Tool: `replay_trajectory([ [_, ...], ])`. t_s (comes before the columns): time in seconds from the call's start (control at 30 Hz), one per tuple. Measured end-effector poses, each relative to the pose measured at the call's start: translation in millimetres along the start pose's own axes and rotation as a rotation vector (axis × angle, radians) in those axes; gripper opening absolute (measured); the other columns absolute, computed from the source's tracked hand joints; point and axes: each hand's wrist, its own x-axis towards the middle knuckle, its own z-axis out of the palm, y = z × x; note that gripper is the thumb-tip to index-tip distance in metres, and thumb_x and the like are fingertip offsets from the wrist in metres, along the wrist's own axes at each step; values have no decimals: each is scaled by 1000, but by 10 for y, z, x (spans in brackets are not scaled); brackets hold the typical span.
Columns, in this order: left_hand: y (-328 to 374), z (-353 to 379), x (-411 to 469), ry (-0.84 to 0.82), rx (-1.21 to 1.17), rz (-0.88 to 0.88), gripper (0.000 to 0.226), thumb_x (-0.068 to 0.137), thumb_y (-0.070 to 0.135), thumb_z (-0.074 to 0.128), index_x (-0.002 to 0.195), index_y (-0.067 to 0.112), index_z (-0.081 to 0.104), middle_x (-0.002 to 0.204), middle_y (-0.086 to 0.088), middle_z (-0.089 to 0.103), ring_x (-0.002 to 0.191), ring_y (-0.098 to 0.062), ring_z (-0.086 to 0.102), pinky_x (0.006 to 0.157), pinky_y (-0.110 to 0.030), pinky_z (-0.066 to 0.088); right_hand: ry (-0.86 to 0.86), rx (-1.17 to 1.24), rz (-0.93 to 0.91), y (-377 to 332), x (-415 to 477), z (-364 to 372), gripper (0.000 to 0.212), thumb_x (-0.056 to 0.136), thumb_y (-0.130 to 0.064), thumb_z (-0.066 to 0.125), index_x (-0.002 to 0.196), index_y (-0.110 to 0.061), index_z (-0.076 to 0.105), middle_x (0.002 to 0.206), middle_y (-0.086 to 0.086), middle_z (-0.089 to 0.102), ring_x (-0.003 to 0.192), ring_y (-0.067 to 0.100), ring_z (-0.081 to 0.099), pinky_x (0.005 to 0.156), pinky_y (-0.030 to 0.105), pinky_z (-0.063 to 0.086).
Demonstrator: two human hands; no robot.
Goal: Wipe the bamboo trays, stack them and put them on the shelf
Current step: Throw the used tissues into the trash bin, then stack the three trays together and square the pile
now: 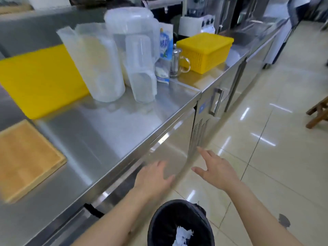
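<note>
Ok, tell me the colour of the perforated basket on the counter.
Yellow basket, clearest in the head view.

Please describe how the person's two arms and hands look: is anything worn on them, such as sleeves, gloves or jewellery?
Both forearms are bare as far as the frame shows; no sleeve reaches them. The left hand and right hand wear no gloves. No watch, bracelet or ring can be seen, though motion blur softens fine detail.

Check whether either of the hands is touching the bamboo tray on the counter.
Apart. In the head view, the left hand and right hand hover open beside the counter's front edge, while the bamboo tray lies far left with bare steel between.
</note>
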Motion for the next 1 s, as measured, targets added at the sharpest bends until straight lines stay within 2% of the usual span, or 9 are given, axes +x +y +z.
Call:
replay_trajectory([
  [0.13,-118,-731,-152,186,-55,-7,58,92,49,43,142,22,33,147,0,40,132,-21,41,105,-33,34,81,4,-78,-515,48,-589,68,89,-44,48,146,-28,13,145,1,38,125,23,44,99,37,38],
  [0.23,-360,-1118,-336,281,-100,-72,57,93,48,42,143,24,32,150,1,36,135,-20,36,109,-34,29,108,54,-129,-951,131,-758,65,90,-42,49,144,-29,15,145,0,37,119,26,50,96,40,42],
  [0.4,-1077,-1465,-721,354,-177,-253,56,94,44,44,143,20,33,153,-3,34,139,-22,34,115,-37,26,-13,135,-245,-1752,303,-671,61,91,-38,48,144,-25,19,147,5,33,122,24,47,102,42,40],
  [0.5,-1588,-1608,-962,408,-227,-388,57,93,44,47,142,17,36,150,-6,38,137,-25,36,112,-37,30,-54,120,-309,-2239,424,-525,58,92,-36,47,143,-23,21,144,6,36,123,25,47,103,42,40],
  [0.6,-2039,-1669,-1229,419,-309,-488,54,92,42,49,139,18,38,147,-8,42,132,-29,43,107,-40,37,-97,105,-358,-2732,531,-349,57,93,-33,47,142,-20,23,142,9,38,124,27,46,102,42,40],
  [0.8,-2714,-1481,-1583,455,-413,-633,56,90,40,53,138,13,41,141,-9,46,129,-28,43,109,-40,34,-107,38,-309,-3446,696,134,49,92,-30,44,136,-12,33,135,14,42,120,33,47,97,41,40],
  [0.9,-2918,-1301,-1690,426,-464,-678,61,90,41,53,142,14,35,148,-7,37,138,-26,32,114,-38,26,-150,4,-298,-3637,717,388,48,93,-30,42,135,-11,34,135,14,43,120,32,45,99,40,38],
  [1.0,-3015,-1155,-1719,400,-548,-678,72,90,43,54,148,16,21,157,-6,22,146,-22,16,118,-37,17,-199,40,-255,-3755,705,576,53,92,-34,45,138,-12,30,140,11,40,125,31,42,102,40,34],
])
